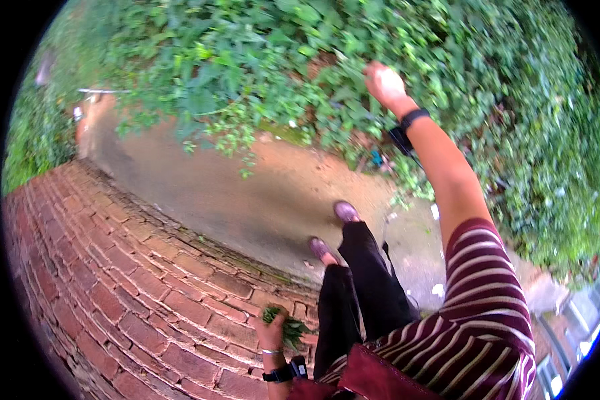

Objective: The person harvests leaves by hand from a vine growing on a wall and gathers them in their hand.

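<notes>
My left hand (271, 328) is closed around a small bunch of green leaves (292, 329), low down beside the brick wall. The leaves poke out on both sides of the fingers. My right arm is stretched forward, and my right hand (385, 84) is at the bank of leafy green plants (273, 60). Its fingers look curled together against the foliage. The hand is bright and slightly blurred, so what it may pinch does not show. Dark bands with small boxes sit on both wrists.
A red brick wall (140, 320) runs along the left. Between it and the plants lies a narrow, damp concrete path (207, 190), where my feet stand in purplish shoes (345, 211). Bits of litter (437, 290) lie near the plants' edge. A pale pipe (104, 91) crosses far left.
</notes>
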Tool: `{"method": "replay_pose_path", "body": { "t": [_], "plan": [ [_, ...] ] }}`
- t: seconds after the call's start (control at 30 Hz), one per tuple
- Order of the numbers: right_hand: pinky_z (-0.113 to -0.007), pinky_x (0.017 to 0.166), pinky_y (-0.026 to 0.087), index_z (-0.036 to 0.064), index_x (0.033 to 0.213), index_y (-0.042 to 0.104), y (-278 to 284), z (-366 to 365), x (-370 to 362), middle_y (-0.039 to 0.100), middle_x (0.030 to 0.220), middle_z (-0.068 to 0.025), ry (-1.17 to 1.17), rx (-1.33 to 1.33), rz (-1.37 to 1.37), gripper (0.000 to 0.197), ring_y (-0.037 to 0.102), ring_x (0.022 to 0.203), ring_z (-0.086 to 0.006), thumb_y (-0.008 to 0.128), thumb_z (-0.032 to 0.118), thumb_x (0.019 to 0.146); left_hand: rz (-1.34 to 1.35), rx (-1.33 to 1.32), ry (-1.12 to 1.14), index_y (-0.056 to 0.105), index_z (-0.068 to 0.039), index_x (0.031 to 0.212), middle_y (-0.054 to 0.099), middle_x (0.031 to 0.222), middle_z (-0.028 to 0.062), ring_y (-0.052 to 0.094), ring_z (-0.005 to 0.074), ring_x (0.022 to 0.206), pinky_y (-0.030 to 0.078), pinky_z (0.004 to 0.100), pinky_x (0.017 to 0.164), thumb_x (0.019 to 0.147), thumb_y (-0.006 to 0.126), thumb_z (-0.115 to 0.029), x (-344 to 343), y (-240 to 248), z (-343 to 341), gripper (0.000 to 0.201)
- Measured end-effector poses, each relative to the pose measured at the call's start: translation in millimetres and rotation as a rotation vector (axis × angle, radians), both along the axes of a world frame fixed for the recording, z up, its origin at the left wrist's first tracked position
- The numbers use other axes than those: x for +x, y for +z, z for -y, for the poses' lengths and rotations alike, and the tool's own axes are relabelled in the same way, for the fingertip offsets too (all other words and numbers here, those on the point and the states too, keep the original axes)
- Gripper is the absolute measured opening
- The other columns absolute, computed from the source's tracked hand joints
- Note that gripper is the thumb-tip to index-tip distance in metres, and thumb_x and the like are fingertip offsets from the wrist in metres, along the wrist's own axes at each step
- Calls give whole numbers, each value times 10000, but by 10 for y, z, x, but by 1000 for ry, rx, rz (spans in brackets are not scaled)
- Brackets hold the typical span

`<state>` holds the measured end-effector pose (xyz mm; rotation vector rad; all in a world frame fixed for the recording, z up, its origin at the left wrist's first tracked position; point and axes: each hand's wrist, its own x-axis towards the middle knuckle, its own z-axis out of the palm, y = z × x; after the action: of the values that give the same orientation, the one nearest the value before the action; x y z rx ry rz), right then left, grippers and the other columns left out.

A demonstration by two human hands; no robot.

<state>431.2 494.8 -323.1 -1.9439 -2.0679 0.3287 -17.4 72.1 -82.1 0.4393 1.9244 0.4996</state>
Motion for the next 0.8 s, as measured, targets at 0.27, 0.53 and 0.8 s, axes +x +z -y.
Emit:
{"method": "replay_pose_path", "body": {
  "t": [0.27,0.53,0.8],
  "plan": [
    [-413,856,565,109,1002,728,-218,244,-173,706,1097,-129,-107,-550,421,206,688,1018,-315,554,176,914,-18,47,14,659,6,817,665,768,43,640,148,707,521,275,634,768,695,2,-38,97,-89,61],
    [-393,785,581,80,981,723,-124,413,-126,727,1034,-130,-255,-542,357,245,716,943,-300,532,221,922,-80,26,-39,675,-3,820,668,749,33,623,129,658,515,267,627,769,702,-8,-56,186,-170,58],
    [-406,726,579,66,809,729,-587,596,241,729,878,-142,-537,-345,108,280,723,859,-270,547,265,881,-99,70,-57,674,-4,822,660,735,19,604,118,643,506,276,598,767,722,-34,-67,393,-359,79]
  ]
}}
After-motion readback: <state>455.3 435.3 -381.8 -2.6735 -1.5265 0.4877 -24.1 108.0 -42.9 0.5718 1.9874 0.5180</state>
